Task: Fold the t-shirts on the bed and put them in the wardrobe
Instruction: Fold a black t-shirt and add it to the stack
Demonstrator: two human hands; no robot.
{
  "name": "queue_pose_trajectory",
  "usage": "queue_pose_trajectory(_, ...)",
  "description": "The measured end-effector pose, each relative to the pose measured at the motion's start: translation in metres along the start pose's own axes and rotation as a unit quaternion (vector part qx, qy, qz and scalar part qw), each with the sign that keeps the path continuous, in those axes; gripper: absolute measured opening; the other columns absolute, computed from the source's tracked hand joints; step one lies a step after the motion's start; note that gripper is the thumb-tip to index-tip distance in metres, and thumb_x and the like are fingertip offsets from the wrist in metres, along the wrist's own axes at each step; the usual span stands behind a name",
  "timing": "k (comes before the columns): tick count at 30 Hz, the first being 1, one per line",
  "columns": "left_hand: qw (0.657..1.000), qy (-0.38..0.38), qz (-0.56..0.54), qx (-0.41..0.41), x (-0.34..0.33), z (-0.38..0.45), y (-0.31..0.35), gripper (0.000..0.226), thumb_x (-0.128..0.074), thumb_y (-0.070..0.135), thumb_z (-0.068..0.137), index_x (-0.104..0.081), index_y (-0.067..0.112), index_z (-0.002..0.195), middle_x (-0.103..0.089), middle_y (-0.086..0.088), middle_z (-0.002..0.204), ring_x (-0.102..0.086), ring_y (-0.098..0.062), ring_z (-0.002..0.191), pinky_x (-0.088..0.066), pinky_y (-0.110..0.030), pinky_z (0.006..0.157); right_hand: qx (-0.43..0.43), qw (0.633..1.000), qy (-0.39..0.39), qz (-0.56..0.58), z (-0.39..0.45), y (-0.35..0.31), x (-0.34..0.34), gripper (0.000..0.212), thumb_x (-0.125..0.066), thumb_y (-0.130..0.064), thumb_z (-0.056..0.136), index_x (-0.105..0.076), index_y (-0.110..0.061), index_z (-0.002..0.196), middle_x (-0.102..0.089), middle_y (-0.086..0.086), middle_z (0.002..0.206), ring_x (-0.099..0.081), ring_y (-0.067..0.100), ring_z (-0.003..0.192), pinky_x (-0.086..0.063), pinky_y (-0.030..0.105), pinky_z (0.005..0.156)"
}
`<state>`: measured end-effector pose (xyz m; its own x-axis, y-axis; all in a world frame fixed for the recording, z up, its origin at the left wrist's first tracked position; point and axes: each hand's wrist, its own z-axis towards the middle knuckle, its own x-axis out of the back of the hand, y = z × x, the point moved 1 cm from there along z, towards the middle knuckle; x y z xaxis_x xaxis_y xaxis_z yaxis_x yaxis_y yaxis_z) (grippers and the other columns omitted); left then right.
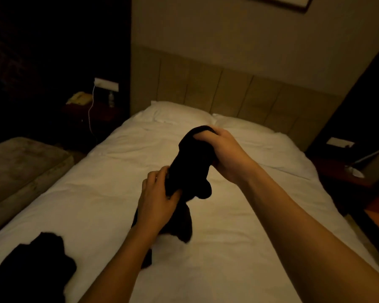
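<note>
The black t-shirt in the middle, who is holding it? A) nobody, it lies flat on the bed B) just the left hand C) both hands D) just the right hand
C: the black t-shirt is bunched up above the bed, with the left hand gripping its lower part and the right hand gripping its top end.

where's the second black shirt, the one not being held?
Head view, bottom-left corner: the loose black t-shirt lies crumpled on the white bed, left of the left forearm and apart from both hands.
</note>
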<state>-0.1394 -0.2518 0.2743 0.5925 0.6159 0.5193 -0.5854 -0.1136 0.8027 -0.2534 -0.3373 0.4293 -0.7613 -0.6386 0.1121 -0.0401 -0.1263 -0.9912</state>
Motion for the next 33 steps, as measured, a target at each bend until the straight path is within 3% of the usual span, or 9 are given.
queue_pose_trajectory(3,0.998,0.025,-0.039,-0.033,-0.003,-0.012,0.040,0.018,-0.056,0.023,0.097,-0.064,0.024,0.113,-0.064,0.006,0.100,-0.063,-0.018,0.094,-0.053,-0.034,0.074,0.004,1.000,0.022,0.013,-0.032,-0.018,0.025,0.015,-0.057,-0.012,0.093,-0.065,-0.004,0.103,-0.069,0.008,0.084,-0.067,0.019,0.078,-0.052,0.027,0.063)
queue_pose_trajectory(7,0.995,-0.035,-0.079,-0.051,0.000,-0.027,0.101,0.022,-0.054,0.018,0.098,-0.075,0.024,0.098,-0.071,0.010,0.075,-0.067,-0.009,0.067,-0.055,-0.033,0.062,0.010,0.991,0.119,0.060,-0.080,-0.038,0.079,0.019,-0.059,-0.011,0.092,-0.065,-0.005,0.110,-0.070,0.008,0.092,-0.068,0.020,0.085,-0.055,0.031,0.068)
queue_pose_trajectory(10,0.989,-0.033,-0.130,-0.063,0.008,-0.040,0.130,0.023,-0.055,0.020,0.099,-0.074,0.021,0.086,-0.068,0.003,0.066,-0.065,-0.016,0.064,-0.047,-0.033,0.059,0.028,0.987,0.155,0.025,-0.114,-0.058,0.123,0.017,-0.059,-0.009,0.091,-0.066,-0.008,0.106,-0.069,0.005,0.086,-0.067,0.016,0.078,-0.053,0.027,0.064)
queue_pose_trajectory(19,0.988,-0.026,-0.143,-0.058,-0.012,-0.075,0.203,0.027,-0.042,0.022,0.104,-0.065,0.010,0.097,-0.069,-0.005,0.091,-0.064,-0.022,0.088,-0.048,-0.036,0.076,0.052,0.978,0.203,-0.011,-0.181,-0.057,0.182,0.017,-0.061,-0.005,0.089,-0.065,-0.008,0.105,-0.069,0.012,0.094,-0.068,0.026,0.087,-0.055,0.038,0.073)
queue_pose_trajectory(22,0.984,-0.062,-0.114,-0.120,-0.006,-0.083,0.225,0.038,-0.044,0.043,0.102,-0.062,0.012,0.089,-0.065,-0.002,0.083,-0.060,-0.013,0.078,-0.046,-0.037,0.073,0.074,0.969,0.219,-0.084,-0.197,-0.065,0.204,0.018,-0.056,0.001,0.090,-0.064,-0.011,0.101,-0.067,0.011,0.093,-0.066,0.027,0.088,-0.055,0.040,0.078)
queue_pose_trajectory(26,0.936,-0.186,0.165,-0.249,0.004,-0.081,0.236,0.035,-0.059,0.073,0.078,-0.052,0.039,0.084,-0.062,0.012,0.079,-0.061,-0.009,0.074,-0.050,-0.032,0.064,0.099,0.960,0.227,-0.132,-0.220,-0.061,0.223,0.025,-0.049,0.005,0.092,-0.059,-0.016,0.104,-0.062,0.005,0.096,-0.063,0.021,0.089,-0.054,0.037,0.076)
queue_pose_trajectory(28,0.914,-0.219,0.224,-0.259,0.006,-0.073,0.232,0.021,-0.065,0.059,0.082,-0.051,0.043,0.087,-0.064,0.010,0.088,-0.063,-0.015,0.084,-0.053,-0.039,0.073,0.103,0.957,0.242,-0.122,-0.229,-0.056,0.227,0.025,-0.049,0.004,0.093,-0.059,-0.016,0.104,-0.062,0.004,0.098,-0.063,0.020,0.090,-0.054,0.035,0.076)
queue_pose_trajectory(30,0.926,-0.247,0.184,-0.219,0.010,-0.070,0.230,0.012,-0.068,0.039,0.089,-0.063,0.035,0.099,-0.068,0.003,0.096,-0.064,-0.017,0.090,-0.053,-0.044,0.083,0.101,0.956,0.253,-0.109,-0.236,-0.053,0.230,0.023,-0.050,0.003,0.093,-0.059,-0.016,0.104,-0.062,0.003,0.096,-0.062,0.018,0.088,-0.054,0.030,0.072)
queue_pose_trajectory(33,0.934,-0.274,0.127,-0.193,0.018,-0.074,0.228,0.020,-0.064,0.022,0.095,-0.068,0.018,0.114,-0.070,0.000,0.103,-0.064,-0.017,0.097,-0.052,-0.036,0.090,0.103,0.950,0.276,-0.104,-0.241,-0.054,0.231,0.019,-0.052,-0.001,0.095,-0.060,-0.015,0.105,-0.061,0.000,0.095,-0.062,0.014,0.088,-0.049,0.026,0.069)
